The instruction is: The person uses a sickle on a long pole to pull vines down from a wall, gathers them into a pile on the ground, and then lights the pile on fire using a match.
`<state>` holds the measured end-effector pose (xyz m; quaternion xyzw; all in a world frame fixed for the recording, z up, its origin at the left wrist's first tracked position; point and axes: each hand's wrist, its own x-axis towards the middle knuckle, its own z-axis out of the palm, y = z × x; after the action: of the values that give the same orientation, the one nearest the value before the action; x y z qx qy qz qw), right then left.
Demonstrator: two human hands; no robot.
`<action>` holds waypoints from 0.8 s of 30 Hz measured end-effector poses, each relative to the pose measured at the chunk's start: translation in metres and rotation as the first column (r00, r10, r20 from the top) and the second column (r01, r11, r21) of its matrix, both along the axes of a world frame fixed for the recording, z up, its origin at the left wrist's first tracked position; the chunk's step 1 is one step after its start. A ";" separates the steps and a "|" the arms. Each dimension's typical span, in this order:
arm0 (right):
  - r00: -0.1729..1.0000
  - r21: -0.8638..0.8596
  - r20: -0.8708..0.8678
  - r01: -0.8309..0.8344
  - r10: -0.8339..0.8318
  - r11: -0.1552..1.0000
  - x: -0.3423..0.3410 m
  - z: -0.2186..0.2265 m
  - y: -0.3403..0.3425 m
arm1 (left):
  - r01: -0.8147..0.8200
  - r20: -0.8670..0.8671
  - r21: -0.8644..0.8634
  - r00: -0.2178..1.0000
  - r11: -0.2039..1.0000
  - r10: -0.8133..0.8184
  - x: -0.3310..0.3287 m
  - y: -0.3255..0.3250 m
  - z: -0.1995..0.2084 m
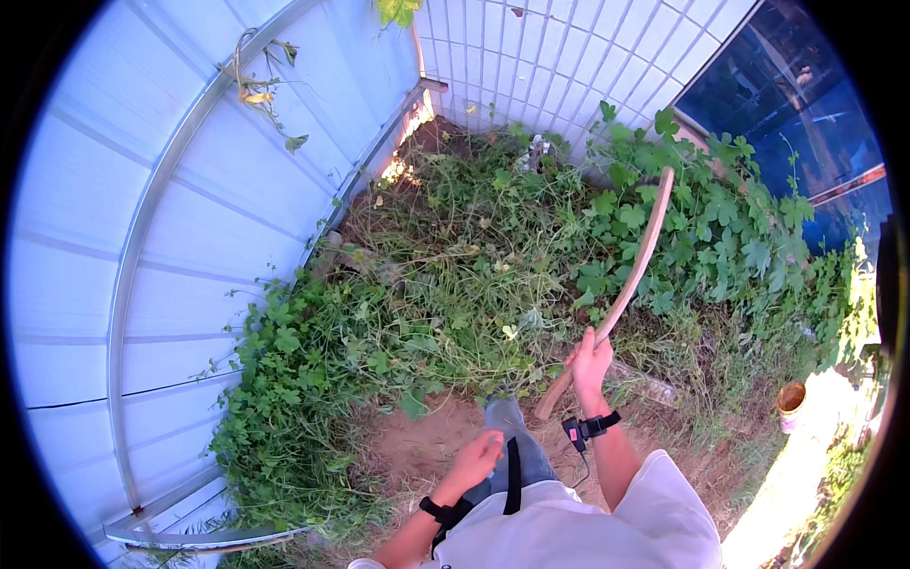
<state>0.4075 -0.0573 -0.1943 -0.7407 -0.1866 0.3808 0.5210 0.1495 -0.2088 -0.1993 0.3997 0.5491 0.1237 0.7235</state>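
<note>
My right hand [590,365] is wrapped round a long, curved wooden tool handle [633,275]. The handle slants up and away to the right, over the green plants, and its lower end sticks out below my fist. A small dark part shows by its far tip, but I cannot make out a blade. My left hand [477,462] is in front of my body above my trouser leg, fingers loosely curled, nothing seen in it. Ahead lies a tangled heap of weeds and vines [445,275], touched by neither hand.
A pale metal panel wall [204,247] with a curved-looking rail stands at left, a white tiled wall [559,66] at the back. Leafy vines [720,223] climb by a blue sheet [787,104]. A brick-like block [645,384] and a small bucket [791,403] are at right; bare soil [417,441] lies close.
</note>
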 end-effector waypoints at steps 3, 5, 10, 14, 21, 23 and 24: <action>0.971 0.160 0.154 -0.208 0.184 0.965 0.026 0.000 0.108 | -0.073 -0.189 0.001 0.979 0.997 0.072 -0.025 0.008 -0.013; 0.934 0.169 0.304 -0.247 0.188 0.954 0.024 -0.007 0.188 | -0.173 -0.259 -0.041 0.953 0.984 0.156 -0.037 0.016 -0.027; 0.592 -0.238 0.624 -0.477 0.510 0.846 0.044 -0.125 0.310 | -0.397 -0.318 -0.242 0.894 0.885 0.314 -0.032 0.004 -0.036; 0.216 -0.761 0.496 -0.358 0.841 0.541 0.092 -0.235 0.275 | -0.377 -0.379 -0.240 0.885 0.894 0.271 -0.025 0.013 -0.028; 0.253 -0.967 0.073 -0.220 0.965 0.131 0.149 -0.244 0.079 | -0.403 -0.372 -0.266 0.881 0.876 0.292 -0.018 0.017 -0.013; 0.247 -0.924 0.109 -0.331 0.963 0.189 0.151 -0.216 0.064 | -0.458 -0.322 -0.228 0.869 0.859 0.377 -0.011 0.011 -0.020; 0.265 -0.906 0.144 -0.352 0.953 0.235 0.156 -0.212 0.057 | -0.468 -0.290 -0.207 0.868 0.859 0.404 -0.010 0.011 -0.024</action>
<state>0.5634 -0.0001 -0.4060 -0.7729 -0.5252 0.3033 -0.1864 0.1397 -0.1973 -0.2236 0.1733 0.7193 0.1609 0.6533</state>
